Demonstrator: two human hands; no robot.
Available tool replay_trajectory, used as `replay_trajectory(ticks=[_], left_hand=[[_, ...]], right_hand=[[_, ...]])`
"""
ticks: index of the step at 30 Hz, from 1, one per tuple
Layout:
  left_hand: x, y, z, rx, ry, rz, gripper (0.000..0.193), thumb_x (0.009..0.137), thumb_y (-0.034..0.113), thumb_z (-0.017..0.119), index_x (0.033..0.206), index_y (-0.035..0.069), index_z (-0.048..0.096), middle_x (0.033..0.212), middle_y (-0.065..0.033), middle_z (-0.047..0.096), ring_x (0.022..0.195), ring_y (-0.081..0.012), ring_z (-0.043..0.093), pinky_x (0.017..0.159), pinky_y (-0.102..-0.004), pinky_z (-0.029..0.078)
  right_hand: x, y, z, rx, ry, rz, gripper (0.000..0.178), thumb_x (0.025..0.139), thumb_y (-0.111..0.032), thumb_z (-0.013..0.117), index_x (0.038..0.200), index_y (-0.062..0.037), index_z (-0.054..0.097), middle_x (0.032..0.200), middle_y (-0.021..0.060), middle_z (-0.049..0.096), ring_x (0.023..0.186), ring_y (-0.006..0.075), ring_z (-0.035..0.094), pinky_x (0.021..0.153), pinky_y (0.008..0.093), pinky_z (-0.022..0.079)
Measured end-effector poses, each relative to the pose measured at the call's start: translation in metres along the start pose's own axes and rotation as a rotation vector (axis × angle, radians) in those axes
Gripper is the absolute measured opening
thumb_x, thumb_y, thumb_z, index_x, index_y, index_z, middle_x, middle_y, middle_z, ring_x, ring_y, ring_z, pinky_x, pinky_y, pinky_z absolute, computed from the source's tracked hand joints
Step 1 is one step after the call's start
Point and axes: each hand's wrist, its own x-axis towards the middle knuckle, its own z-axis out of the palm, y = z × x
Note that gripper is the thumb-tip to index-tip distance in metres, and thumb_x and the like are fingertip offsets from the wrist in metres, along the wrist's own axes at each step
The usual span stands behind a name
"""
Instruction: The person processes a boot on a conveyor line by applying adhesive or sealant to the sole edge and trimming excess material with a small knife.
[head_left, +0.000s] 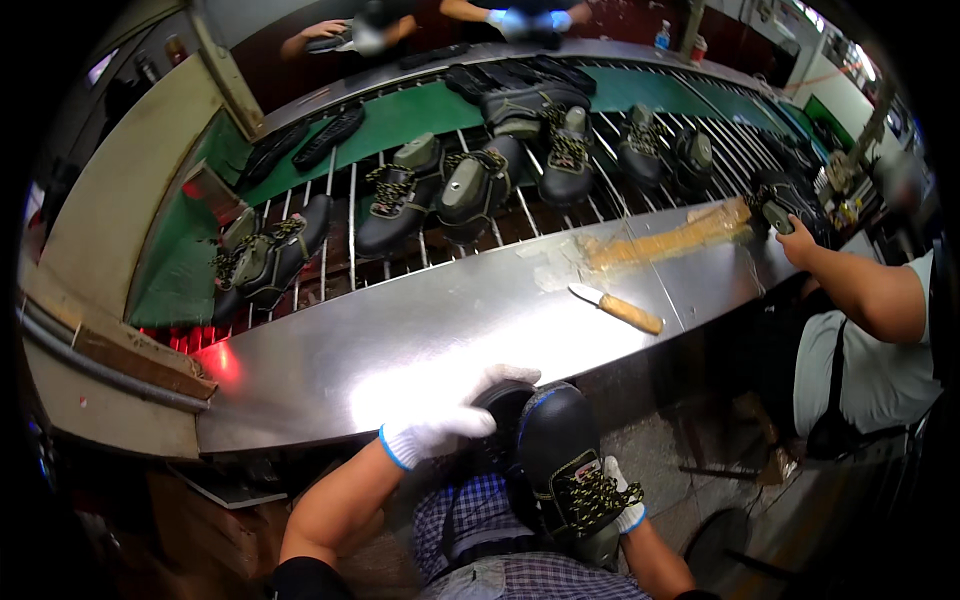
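My left hand (455, 412), in a white knit glove with blue cuff trim, curls round a black shoe sole (508, 402) near the table's front edge. Just to its right, over my lap, is a black work shoe (560, 440) with yellow-and-black laces, toe pointing away from me. A blue line runs along the shoe's toe edge. My right hand (626, 500), also gloved, grips this shoe by its side near the laces; part of the hand is hidden behind it. Sole and shoe lie close side by side; whether they touch I cannot tell.
A wooden-handled knife (618, 308) lies on the metal tabletop (330, 350), near brown tape (670, 240). Beyond, several laced shoes (400, 205) stand on a roller conveyor. Loose soles (330, 137) rest on a green belt. A co-worker (860, 300) at right handles another shoe; others work opposite.
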Motion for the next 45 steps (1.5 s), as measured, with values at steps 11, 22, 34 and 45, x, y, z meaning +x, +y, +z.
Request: replay_trajectory(ticks=[11, 22, 34, 45], left_hand=[[0.057, -0.009, 0.007, -0.270, -0.114, -0.153, 0.084, 0.102, 0.046, 0.059, 0.163, -0.008, 0.041, 0.171, -0.0259, 0.042, 0.158, -0.0356, 0.040, 0.134, -0.0468, 0.028], [0.058, 0.010, 0.016, -0.162, -0.087, -0.236, 0.099, 0.099, 0.056, 0.060, 0.167, -0.011, 0.032, 0.176, -0.0266, 0.032, 0.163, -0.0399, 0.033, 0.136, -0.0468, 0.023], [0.063, 0.027, 0.026, -0.169, -0.046, -0.319, 0.084, 0.099, 0.036, 0.061, 0.164, -0.013, 0.039, 0.168, -0.0285, 0.047, 0.154, -0.0324, 0.048, 0.130, -0.0401, 0.034], [0.065, 0.018, 0.023, -0.133, -0.099, -0.247, 0.081, 0.100, 0.041, 0.059, 0.161, -0.011, 0.045, 0.166, -0.0253, 0.048, 0.151, -0.0303, 0.049, 0.130, -0.0402, 0.033]], right_hand=[[-0.008, -0.002, 0.033, -0.217, 0.001, 0.003, 0.099, 0.093, -0.076, 0.071, 0.148, 0.0050, 0.058, 0.133, 0.0140, 0.074, 0.117, 0.0209, 0.075, 0.101, 0.0380, 0.065], [-0.006, 0.000, 0.046, -0.262, -0.045, 0.038, 0.101, 0.098, -0.078, 0.064, 0.151, 0.0080, 0.054, 0.135, 0.0150, 0.073, 0.117, 0.0206, 0.074, 0.101, 0.0351, 0.063], [-0.008, 0.004, 0.039, -0.264, 0.007, 0.038, 0.099, 0.099, -0.077, 0.064, 0.149, 0.0076, 0.056, 0.133, 0.0132, 0.074, 0.115, 0.0185, 0.074, 0.099, 0.0338, 0.063], [-0.008, -0.002, 0.050, -0.314, -0.014, 0.005, 0.100, 0.099, -0.078, 0.063, 0.148, 0.0080, 0.057, 0.133, 0.0135, 0.074, 0.116, 0.0181, 0.074, 0.098, 0.0331, 0.062]])
